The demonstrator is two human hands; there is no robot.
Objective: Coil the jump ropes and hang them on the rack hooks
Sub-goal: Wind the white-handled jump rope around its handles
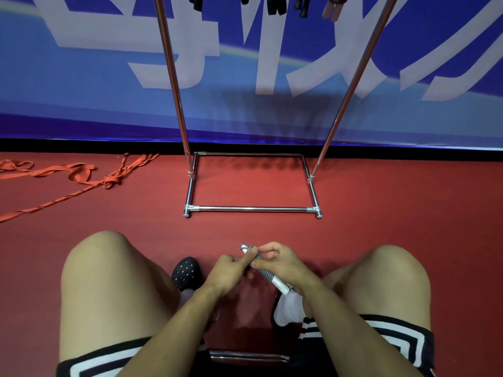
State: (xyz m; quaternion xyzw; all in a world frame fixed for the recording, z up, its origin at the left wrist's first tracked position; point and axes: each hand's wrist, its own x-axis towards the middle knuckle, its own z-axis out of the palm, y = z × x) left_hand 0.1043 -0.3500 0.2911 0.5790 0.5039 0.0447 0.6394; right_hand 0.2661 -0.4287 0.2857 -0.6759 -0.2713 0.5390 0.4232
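I sit low between my bare knees and hold a jump rope's grey and white handles point(268, 276) bundled together over the red floor. My right hand point(280, 263) grips the bundle around its middle. My left hand point(231, 270) pinches its upper end with the thumb on the silver tip. The cord itself is hidden. A chrome rack point(253, 209) stands in front of me, and the handles of hung ropes point(277, 5) dangle from its top at the frame's upper edge.
Orange straps point(81, 175) lie tangled on the red floor to the left. A blue banner wall point(81, 77) stands behind the rack. My black perforated shoe point(187, 272) and white sock point(288, 308) are below my hands. A chrome bar point(250, 357) runs under my seat.
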